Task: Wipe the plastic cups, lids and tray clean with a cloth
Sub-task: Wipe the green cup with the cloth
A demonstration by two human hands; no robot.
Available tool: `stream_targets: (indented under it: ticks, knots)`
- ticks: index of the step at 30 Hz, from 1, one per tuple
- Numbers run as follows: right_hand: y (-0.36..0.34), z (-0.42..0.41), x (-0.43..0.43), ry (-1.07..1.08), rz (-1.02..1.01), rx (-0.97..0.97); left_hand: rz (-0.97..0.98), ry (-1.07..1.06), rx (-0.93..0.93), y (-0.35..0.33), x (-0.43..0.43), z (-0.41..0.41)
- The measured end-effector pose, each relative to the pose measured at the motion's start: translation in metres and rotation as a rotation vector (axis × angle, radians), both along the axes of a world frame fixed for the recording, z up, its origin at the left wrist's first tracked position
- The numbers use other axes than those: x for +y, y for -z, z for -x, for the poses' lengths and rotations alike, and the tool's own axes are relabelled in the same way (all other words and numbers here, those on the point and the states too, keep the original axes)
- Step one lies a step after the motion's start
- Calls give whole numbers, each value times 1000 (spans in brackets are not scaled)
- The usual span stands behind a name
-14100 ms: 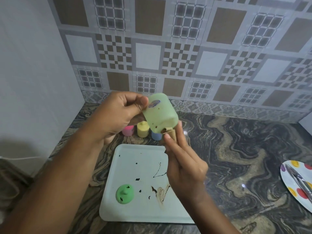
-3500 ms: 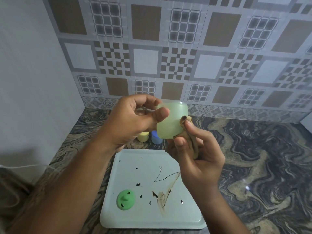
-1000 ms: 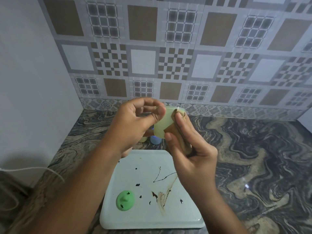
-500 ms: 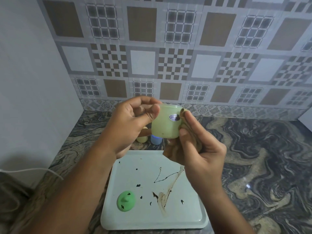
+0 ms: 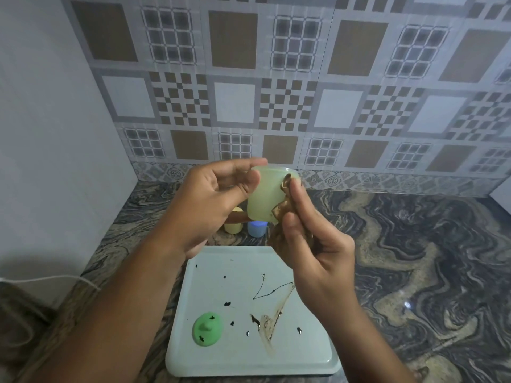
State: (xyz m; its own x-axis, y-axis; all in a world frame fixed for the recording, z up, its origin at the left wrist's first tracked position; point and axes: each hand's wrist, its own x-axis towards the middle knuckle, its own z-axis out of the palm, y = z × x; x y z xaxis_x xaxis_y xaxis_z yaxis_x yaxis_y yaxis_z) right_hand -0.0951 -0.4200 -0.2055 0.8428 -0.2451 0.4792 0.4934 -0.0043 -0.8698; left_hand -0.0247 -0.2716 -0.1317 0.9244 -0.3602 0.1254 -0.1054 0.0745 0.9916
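Note:
My left hand [image 5: 210, 205] holds a pale green plastic cup [image 5: 265, 197] in the air above the counter, thumb and fingers pinching its left side. My right hand [image 5: 312, 244] presses a brown stained cloth [image 5: 283, 210] against the cup's right side. Below them lies a pale tray [image 5: 237, 355] marked with dark spots and a brown smear. A green lid [image 5: 208, 329] with dark spots lies on the tray's near left part.
A yellow cup [image 5: 233, 227] and a blue cup [image 5: 255, 228] stand on the marbled counter [image 5: 414, 258] behind the tray, partly hidden by my hands. A tiled wall rises at the back and a plain wall at the left. A white cord [image 5: 49, 279] runs at the left edge.
The cup has turned in my left hand, so its small label no longer shows. My right hand with the cloth has shifted along the cup's right side.

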Motion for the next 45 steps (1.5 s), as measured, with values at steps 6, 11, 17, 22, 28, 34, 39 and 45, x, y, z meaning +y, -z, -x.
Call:
stream_targets:
  ticks: [6,11,17,22,28,34,39,45]
  knots:
    - [6,-1,4,84,122,-82,-36,-73,-6,5,-3,-1]
    - [1,-1,7,100,69,-81,-6,-89,-11,7,-6,0]
    - [-10,4,1,-21,-107,44,-4,-98,-21,6,-4,0]
    - [-10,2,3,-21,-128,34,-1,-107,-23,5,-5,1]
    - [-8,1,4,30,-122,-8,-14,-99,-5,1,-3,3]
    - [-1,-3,5,108,-33,-113,9,-90,3,2,-6,4]
    - [-5,-1,4,141,-117,-67,-26,-53,10,2,-3,4]
    - [-12,-2,3,94,-171,-1,-97,39,-23,0,4,2]
